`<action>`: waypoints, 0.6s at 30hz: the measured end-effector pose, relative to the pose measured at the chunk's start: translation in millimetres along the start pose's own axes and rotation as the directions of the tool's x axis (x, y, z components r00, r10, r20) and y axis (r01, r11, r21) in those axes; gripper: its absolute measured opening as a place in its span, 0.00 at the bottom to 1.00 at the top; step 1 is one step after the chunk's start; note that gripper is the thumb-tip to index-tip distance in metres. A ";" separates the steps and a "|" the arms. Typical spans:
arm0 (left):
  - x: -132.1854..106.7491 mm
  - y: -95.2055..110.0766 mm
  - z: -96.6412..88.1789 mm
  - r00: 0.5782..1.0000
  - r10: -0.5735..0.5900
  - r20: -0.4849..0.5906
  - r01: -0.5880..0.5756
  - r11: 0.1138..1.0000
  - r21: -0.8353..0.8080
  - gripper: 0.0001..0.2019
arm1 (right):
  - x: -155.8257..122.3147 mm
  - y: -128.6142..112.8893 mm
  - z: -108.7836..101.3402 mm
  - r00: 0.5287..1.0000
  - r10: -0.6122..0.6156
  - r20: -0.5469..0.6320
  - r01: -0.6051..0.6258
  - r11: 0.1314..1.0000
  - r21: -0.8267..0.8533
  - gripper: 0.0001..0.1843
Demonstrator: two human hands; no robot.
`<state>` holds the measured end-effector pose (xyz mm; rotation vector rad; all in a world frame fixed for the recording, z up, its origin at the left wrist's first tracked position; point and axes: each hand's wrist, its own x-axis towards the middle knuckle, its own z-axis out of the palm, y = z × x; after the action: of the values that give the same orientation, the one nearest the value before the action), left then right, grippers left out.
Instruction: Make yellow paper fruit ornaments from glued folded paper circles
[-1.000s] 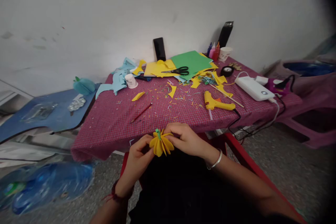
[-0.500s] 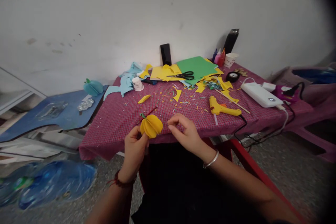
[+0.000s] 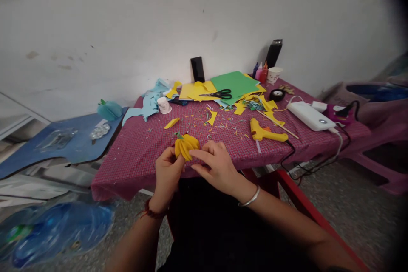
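My left hand pinches a yellow paper pumpkin by its lower left side, above the near edge of the table. The pumpkin is built of folded layers that fan out, and a small green stem tops it. My right hand is at its right side, index finger stretched against the folds and thumb held apart below. Beyond the pumpkin lie a yellow paper piece and scattered thin paper shreds. A yellow glue gun rests to the right.
Black scissors lie on green and yellow sheets. A paper cup, a phone, black tape, a wooden stick and a white power bank surround them. A blue paper pumpkin sits on the blue side table.
My right hand has come left and now touches the yellow pumpkin with its index finger. The pumpkin has turned a little in my left hand. The view has shifted slightly.
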<state>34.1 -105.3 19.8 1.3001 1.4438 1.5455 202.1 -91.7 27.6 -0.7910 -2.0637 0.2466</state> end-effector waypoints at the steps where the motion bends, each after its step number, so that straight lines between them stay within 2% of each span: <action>1: -0.4 0.8 0.7 1.000 0.008 -0.006 -0.008 1.000 0.013 0.09 | 0.2 -0.3 -0.5 1.000 0.012 0.008 -0.012 1.000 0.002 0.16; 5: -3.1 3.3 2.9 0.997 0.071 -0.012 -0.069 0.994 0.089 0.07 | 1.4 0.1 -0.6 0.996 0.074 0.047 -0.074 0.997 -0.010 0.10; 10: -8.3 4.9 3.4 0.993 0.121 -0.001 -0.119 0.979 0.166 0.11 | 0.2 3.4 0.4 0.994 0.095 0.053 -0.095 0.995 -0.006 0.04; 14: -13.0 4.6 2.9 0.987 0.162 0.006 -0.161 0.973 0.165 0.11 | -2.1 6.4 3.5 0.991 0.128 0.035 -0.129 0.992 0.012 0.07; 18: -19.3 2.4 4.0 0.961 0.276 0.032 -0.277 0.936 0.218 0.11 | -5.7 8.8 9.3 0.977 0.208 0.042 -0.209 0.977 0.031 0.08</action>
<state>44.0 -122.3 17.3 1.6969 1.5163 1.5929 200.9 -87.3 14.4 -0.9891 -2.0068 0.4158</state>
